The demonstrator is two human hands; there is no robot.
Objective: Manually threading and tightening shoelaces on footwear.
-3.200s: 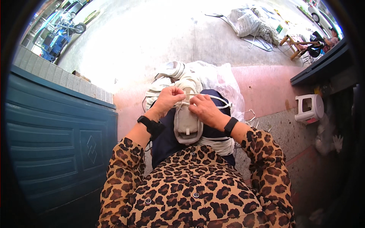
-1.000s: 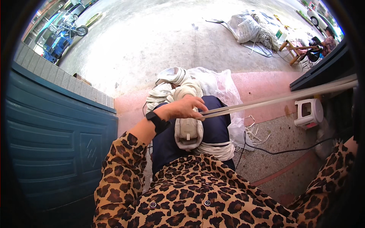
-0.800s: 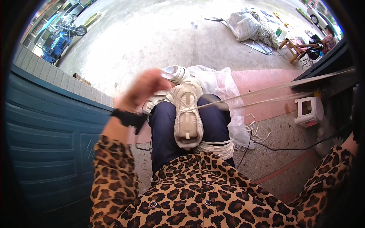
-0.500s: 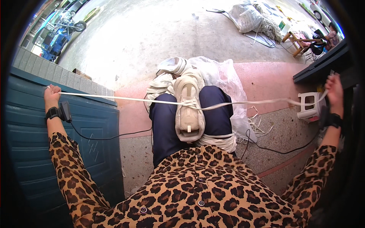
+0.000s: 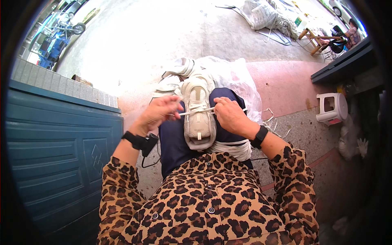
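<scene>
Concrete yard, teal door at left. Beige sneaker (image 5: 199, 116) on lap; left hand (image 5: 158, 113) and right hand (image 5: 229, 115) pinch white lace (image 5: 196, 111). Left fingertips blurred.

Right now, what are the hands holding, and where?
Each hand pinches one end of the white shoelace: left hand left of the beige shoe, right hand right of it.

— What's around me here?
— A teal panelled door (image 5: 53, 155) fills the lower left. At the right edge sits a small white plastic stool (image 5: 331, 108).
— And further up?
— A wooden stool (image 5: 312, 38) upper right, a blue vehicle (image 5: 55, 38) upper left.
</scene>
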